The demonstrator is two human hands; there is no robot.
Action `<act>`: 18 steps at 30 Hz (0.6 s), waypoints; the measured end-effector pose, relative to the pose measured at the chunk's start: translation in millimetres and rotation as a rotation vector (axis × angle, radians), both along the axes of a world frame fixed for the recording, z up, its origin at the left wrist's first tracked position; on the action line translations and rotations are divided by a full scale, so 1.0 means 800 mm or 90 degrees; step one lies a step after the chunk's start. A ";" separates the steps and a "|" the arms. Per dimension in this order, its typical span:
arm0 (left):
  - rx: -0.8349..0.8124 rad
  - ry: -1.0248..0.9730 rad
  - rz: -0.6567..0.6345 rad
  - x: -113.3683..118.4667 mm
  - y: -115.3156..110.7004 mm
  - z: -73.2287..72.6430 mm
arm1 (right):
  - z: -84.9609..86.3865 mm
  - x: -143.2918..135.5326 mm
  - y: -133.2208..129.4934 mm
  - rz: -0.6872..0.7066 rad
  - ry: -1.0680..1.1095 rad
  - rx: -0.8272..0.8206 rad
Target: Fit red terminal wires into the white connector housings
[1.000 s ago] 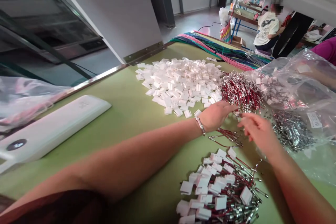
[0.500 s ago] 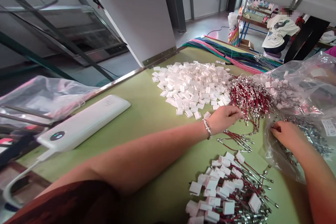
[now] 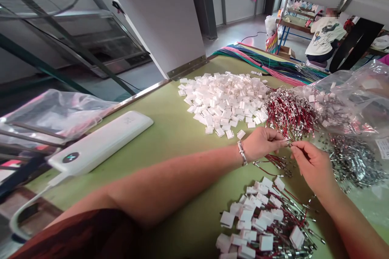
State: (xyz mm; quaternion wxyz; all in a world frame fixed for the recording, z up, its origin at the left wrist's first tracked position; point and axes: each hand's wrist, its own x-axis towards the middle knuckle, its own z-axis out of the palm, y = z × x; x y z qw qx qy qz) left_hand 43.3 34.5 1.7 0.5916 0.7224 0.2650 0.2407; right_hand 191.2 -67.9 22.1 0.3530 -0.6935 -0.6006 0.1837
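Observation:
My left hand (image 3: 266,142), with a bracelet at its wrist, is closed in a pinch. My right hand (image 3: 314,166) is pinched too, and its fingertips meet those of the left. A tiny shiny piece shows between them, too small to name. Just behind the fingers lies a heap of red wires (image 3: 290,109) with metal ends. A few loose red wires (image 3: 273,164) lie under the left hand. Nearer me is a pile of white connector housings with red wires (image 3: 266,218). To the right, small grey metal parts (image 3: 358,162) are heaped on clear plastic.
A mound of loose white housings (image 3: 225,97) lies behind my left forearm. Bundled coloured cables (image 3: 264,60) run along the back edge. A plastic bag (image 3: 361,97) sits at the right, a cabled white power bank (image 3: 103,141) at the left. A person (image 3: 325,36) sits farther off.
My right hand has moved left from the grey metal parts and the bag's edge to meet my left hand's fingertips. The left hand has shifted slightly right and stays pinched.

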 end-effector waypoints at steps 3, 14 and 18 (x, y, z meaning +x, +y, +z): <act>0.145 0.011 -0.021 -0.005 0.001 0.001 | 0.003 0.007 -0.001 0.024 0.031 -0.050; 0.405 0.013 -0.087 -0.011 0.005 -0.004 | 0.023 0.026 0.000 0.073 0.042 -0.209; 0.435 0.079 -0.087 -0.008 0.014 -0.010 | 0.032 0.096 0.006 -0.003 -0.237 -0.108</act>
